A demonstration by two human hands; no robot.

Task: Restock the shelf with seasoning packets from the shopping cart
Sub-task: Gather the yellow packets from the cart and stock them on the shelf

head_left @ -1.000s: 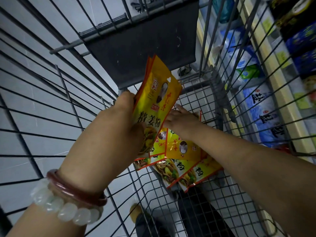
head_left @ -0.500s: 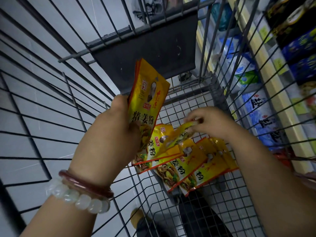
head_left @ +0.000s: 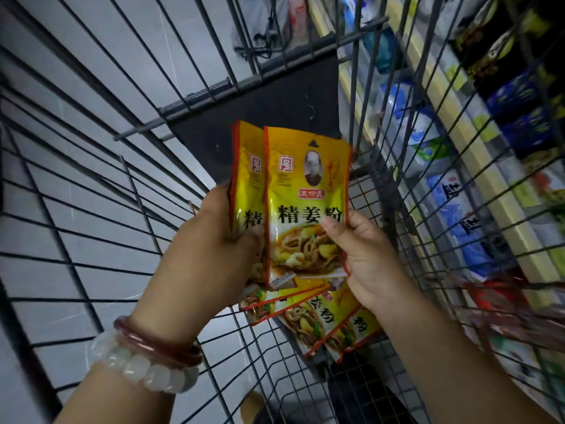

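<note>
Above loose packets (head_left: 318, 319) inside the wire cart (head_left: 91, 209), both hands clasp upright seasoning packets (head_left: 305, 203).

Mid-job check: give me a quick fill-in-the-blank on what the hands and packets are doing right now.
1. The front packet is pinched by the ____ hand.
2. The left hand holds a stack of packets and wears ____ bracelets.
3. The loose packets lie on the floor of the ____.
4. The packets' main colour is ____.

Missing words: right; two; cart; yellow

The front seasoning packet (head_left: 307, 206) reads "精姜粉"; shelf bags (head_left: 458, 215) read "盐".
</note>
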